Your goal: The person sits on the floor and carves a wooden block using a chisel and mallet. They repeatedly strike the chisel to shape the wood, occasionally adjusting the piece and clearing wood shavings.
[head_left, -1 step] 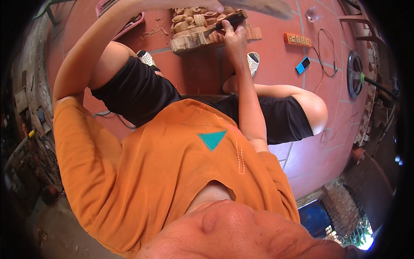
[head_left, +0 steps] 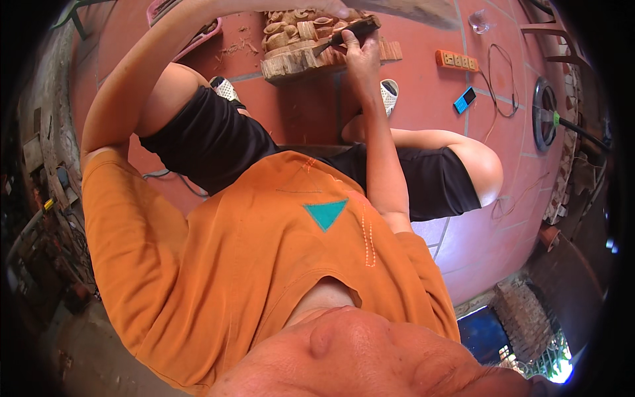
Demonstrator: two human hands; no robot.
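A carved wooden block (head_left: pixel 291 41) with rounded relief shapes lies on the floor in front of me. My right hand (head_left: pixel 363 58) is wrapped round a chisel (head_left: pixel 362 28) with a dark handle, held at a slant. The blade reaches down to the left and meets the near part of the carving. From the left, my arm crosses the top of the view to my left hand (head_left: pixel 336 8), which the upper edge partly cuts off. It grips what looks like a wooden mallet (head_left: pixel 423 12), smeared by motion, above the chisel's handle end.
Wood shavings (head_left: pixel 239 47) are scattered left of the block, by a pink tray (head_left: pixel 202 38). To the right lie an orange power strip (head_left: pixel 456 61) with a cord, a blue phone (head_left: pixel 465 100) and a clear cup (head_left: pixel 479 22). A round fan-like thing (head_left: pixel 544 114) stands farther right.
My left hand and the mallet have shifted slightly to the right. The chisel and my right hand stay almost where they were; the block has not moved.
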